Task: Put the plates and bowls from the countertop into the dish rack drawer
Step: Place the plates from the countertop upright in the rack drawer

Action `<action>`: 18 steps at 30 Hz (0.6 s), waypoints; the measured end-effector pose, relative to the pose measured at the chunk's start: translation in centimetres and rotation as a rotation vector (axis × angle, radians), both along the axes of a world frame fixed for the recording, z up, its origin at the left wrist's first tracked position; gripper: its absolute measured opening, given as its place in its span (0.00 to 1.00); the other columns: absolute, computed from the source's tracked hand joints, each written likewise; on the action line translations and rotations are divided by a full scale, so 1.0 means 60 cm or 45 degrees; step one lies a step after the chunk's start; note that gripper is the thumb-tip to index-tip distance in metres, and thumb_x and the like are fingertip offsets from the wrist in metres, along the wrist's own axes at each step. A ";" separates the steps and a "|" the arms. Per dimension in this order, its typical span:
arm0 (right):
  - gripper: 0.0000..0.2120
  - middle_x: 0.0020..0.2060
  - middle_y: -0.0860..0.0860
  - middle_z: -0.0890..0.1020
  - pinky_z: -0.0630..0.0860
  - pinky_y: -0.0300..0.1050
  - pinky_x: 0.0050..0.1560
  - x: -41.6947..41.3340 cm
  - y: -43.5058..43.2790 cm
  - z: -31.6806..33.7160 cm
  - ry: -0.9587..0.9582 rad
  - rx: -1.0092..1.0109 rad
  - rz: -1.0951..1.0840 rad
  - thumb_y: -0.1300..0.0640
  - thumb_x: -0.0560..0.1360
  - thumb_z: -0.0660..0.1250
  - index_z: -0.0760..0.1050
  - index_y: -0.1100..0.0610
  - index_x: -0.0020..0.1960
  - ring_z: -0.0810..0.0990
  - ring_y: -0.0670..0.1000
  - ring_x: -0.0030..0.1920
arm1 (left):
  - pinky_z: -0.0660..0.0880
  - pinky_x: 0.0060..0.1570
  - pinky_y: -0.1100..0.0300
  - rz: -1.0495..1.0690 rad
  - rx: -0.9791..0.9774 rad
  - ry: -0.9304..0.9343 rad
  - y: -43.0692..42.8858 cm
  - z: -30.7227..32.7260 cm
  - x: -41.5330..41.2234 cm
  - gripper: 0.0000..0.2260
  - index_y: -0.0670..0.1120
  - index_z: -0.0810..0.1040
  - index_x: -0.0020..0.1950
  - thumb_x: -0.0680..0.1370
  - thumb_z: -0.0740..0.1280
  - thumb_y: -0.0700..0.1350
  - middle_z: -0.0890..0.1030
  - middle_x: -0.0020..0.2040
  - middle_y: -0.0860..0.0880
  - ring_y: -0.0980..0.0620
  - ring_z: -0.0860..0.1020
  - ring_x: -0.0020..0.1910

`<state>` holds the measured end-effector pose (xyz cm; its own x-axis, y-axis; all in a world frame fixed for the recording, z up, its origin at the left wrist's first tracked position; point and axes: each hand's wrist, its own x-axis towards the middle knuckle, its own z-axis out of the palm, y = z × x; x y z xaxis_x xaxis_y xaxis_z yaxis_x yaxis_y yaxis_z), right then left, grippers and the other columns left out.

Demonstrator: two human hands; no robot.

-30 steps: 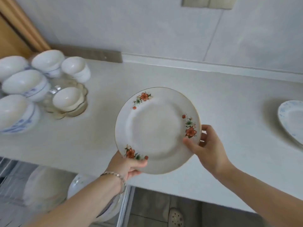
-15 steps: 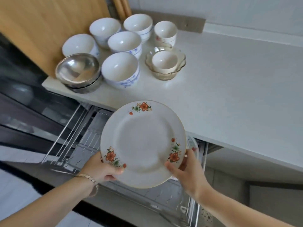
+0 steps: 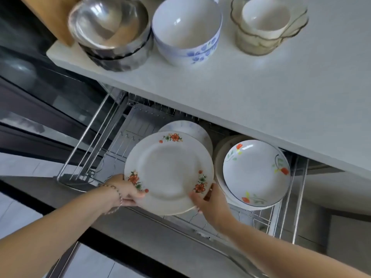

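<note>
Glossy ceramic plate (image 3: 168,171), shiny steel bowl (image 3: 108,21), chrome wire rack (image 3: 90,149), matt countertop (image 3: 261,93)

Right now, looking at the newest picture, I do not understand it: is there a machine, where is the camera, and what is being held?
There is no machine here: a person works with two bare hands. The camera sits on the person's head and looks forward and down, so both arms enter from the bottom edge. The left hand and the right hand each grip the rim of a white plate with orange flowers, held over the open dish rack drawer. Other plates already lean in the rack: a deep plate to the right and a pale plate behind. On the countertop sit a steel bowl, a white bowl with blue flowers and a glass bowl holding a small white bowl.
</note>
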<state>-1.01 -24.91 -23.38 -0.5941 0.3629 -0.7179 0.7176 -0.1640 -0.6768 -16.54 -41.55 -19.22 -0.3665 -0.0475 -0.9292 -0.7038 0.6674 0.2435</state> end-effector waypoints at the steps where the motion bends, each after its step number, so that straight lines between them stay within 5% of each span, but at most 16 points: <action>1: 0.18 0.48 0.55 0.82 0.75 0.38 0.35 -0.013 0.002 -0.018 -0.009 0.027 -0.003 0.55 0.71 0.71 0.70 0.58 0.57 0.78 0.51 0.40 | 0.78 0.39 0.56 -0.003 -0.011 0.011 0.008 -0.018 -0.011 0.19 0.36 0.73 0.57 0.68 0.70 0.27 0.80 0.55 0.38 0.43 0.80 0.50; 6: 0.21 0.48 0.57 0.81 0.79 0.45 0.39 -0.069 0.014 -0.082 -0.045 0.074 -0.119 0.56 0.71 0.71 0.69 0.61 0.60 0.79 0.54 0.41 | 0.76 0.55 0.54 0.009 -0.017 0.016 0.051 -0.094 -0.058 0.08 0.37 0.72 0.45 0.71 0.67 0.27 0.77 0.61 0.36 0.40 0.75 0.62; 13: 0.20 0.50 0.59 0.82 0.80 0.39 0.31 -0.099 0.026 -0.131 -0.119 0.045 -0.337 0.60 0.71 0.70 0.71 0.61 0.61 0.80 0.57 0.41 | 0.72 0.61 0.53 -0.081 -0.041 0.059 0.097 -0.173 -0.093 0.20 0.32 0.68 0.66 0.75 0.65 0.30 0.73 0.66 0.37 0.43 0.74 0.64; 16: 0.20 0.53 0.60 0.81 0.79 0.54 0.52 -0.107 0.020 -0.146 -0.233 0.128 -0.363 0.59 0.71 0.69 0.71 0.61 0.61 0.81 0.61 0.52 | 0.74 0.58 0.57 -0.142 -0.065 0.069 0.105 -0.198 -0.086 0.21 0.32 0.67 0.68 0.76 0.65 0.34 0.72 0.68 0.37 0.44 0.74 0.63; 18: 0.15 0.47 0.56 0.81 0.78 0.51 0.51 -0.111 0.011 -0.152 -0.330 0.154 -0.430 0.62 0.71 0.67 0.72 0.60 0.57 0.80 0.59 0.50 | 0.76 0.57 0.57 -0.331 -0.298 0.205 0.107 -0.209 -0.077 0.24 0.33 0.69 0.68 0.75 0.69 0.42 0.75 0.66 0.38 0.43 0.76 0.63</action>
<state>-7.68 -24.24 -32.52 -0.2337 0.5962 -0.7681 0.7861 -0.3491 -0.5102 -21.17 -35.12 -31.78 -0.5348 -0.1377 -0.8337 -0.4687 0.8693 0.1571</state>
